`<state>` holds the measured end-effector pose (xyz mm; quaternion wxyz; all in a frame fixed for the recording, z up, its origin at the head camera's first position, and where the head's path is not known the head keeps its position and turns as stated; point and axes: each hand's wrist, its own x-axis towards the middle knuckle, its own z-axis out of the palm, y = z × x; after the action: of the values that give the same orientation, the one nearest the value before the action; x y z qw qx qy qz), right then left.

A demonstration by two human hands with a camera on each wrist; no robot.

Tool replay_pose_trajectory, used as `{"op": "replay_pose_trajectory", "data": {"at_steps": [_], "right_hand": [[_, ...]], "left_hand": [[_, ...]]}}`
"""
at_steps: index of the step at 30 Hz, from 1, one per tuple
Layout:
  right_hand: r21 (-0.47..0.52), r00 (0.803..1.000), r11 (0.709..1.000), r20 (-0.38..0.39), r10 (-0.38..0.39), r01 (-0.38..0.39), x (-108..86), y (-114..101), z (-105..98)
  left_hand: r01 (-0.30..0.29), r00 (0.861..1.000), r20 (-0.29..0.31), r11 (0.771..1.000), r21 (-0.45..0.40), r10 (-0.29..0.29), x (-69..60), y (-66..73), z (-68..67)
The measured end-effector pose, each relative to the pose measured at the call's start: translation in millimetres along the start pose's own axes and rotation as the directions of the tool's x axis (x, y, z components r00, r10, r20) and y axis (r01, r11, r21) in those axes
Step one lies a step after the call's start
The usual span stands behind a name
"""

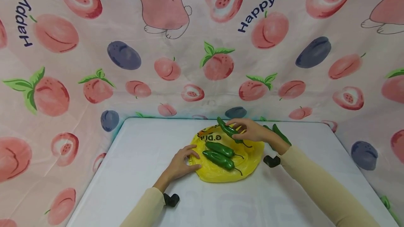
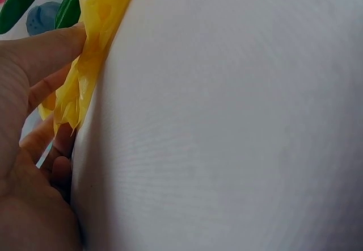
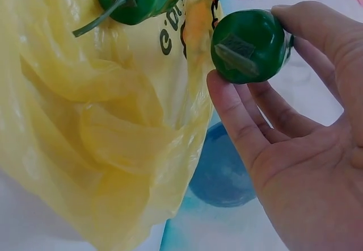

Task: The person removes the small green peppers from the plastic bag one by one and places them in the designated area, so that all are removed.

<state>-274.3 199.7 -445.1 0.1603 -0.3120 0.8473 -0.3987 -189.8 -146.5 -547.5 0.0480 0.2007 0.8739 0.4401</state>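
Over the back of a yellow plastic bag, my right hand pinches a green chili pepper between thumb and fingertips. The right wrist view shows this pepper stem end on, beside the bag. Two more green peppers lie side by side on the bag, their stems towards the right. At the bag's left edge my left hand holds the rim, thumb and fingers curled about it. In the left wrist view the yellow film bunches against the thumb, and part of the fingers is hidden behind it.
Further green peppers lie on the white table right of the bag, partly hidden by my right forearm. A fruit-patterned cloth rises behind the table and along its sides. Black wrist devices sit under both wrists.
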Motion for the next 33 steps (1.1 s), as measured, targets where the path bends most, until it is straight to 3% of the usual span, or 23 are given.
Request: {"op": "replay_pose_trajectory", "data": {"at_steps": [9,21,33], "right_hand": [[0.005,0.998,1.000,-0.052,0.020,-0.020,-13.6,7.2,-5.8],[-0.047,0.991,0.997,-0.114,0.063,-0.069,-50.2,17.6,-27.6],[-0.056,0.972,0.988,-0.196,0.130,-0.143,-85.7,34.9,-46.6]], "left_hand": [[0.000,1.000,0.003,1.000,0.003,0.000,0.3,-0.8,0.1],[0.002,1.000,0.004,1.000,0.013,-0.002,-0.4,-1.1,-0.1],[0.010,1.000,0.007,1.000,0.015,-0.010,-0.3,1.0,-0.2]]}}
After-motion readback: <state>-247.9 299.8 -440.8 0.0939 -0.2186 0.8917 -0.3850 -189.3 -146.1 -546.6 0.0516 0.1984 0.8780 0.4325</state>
